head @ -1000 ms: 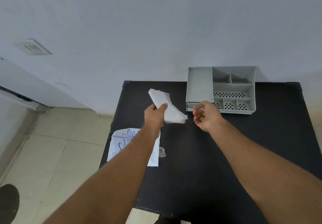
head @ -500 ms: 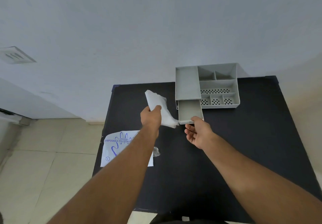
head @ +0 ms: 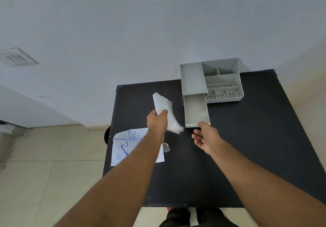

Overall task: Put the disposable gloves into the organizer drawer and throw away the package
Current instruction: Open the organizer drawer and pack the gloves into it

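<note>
Left hand [head: 157, 123] clamped around a wad of disposable gloves [head: 165, 114], held up off the table, loose tail drooping toward the drawer's near-left corner. Right hand [head: 206, 137] relaxed, fingers spread, palm turned inward, one fingertip at or just touching the front edge of the drawer [head: 196, 111]; gripping nothing. Drawer slid well out of the grey organizer [head: 211, 80], looks empty, sits just right of the gloves. Empty package [head: 130, 144] flat at the table's left edge, partly under the left forearm, overhanging slightly; small clear scrap [head: 166, 147] beside it. Black table [head: 247, 147] otherwise bare; a dark round shape below the left edge near the package, possibly a bin, cannot confirm. Judged step: gloves about to go into the drawer, package disposal not yet started. Risks: thin slippery film, so wad likely to spring open and drape over the drawer rim, then jam on closing; worth pressing flat before pushing shut. Light organizer, nothing bracing it, so a one-handed shove on the drawer could slide the whole unit toward the wall. Drawer pulled far out, so a downward push on its front could tip or unseat it. Forearm sweep across the package could knock it to the floor.
</note>
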